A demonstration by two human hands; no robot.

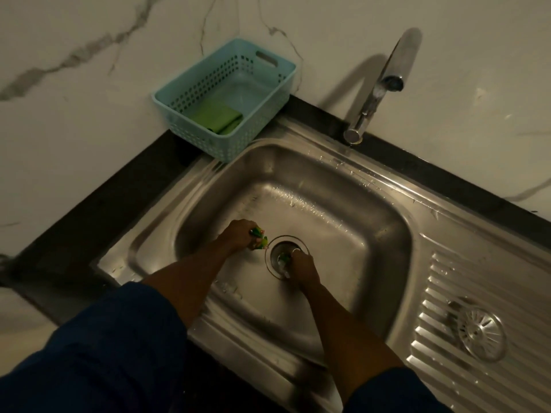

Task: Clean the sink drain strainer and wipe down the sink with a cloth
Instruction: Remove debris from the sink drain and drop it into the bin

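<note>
In the stainless steel sink basin, the left hand grips green and yellow scraps; the right hand pinches debris in the round open drain.

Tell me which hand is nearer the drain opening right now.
Right. The right hand reaches into the drain opening; the left hand is beside it, to its left, clutching something green.
</note>
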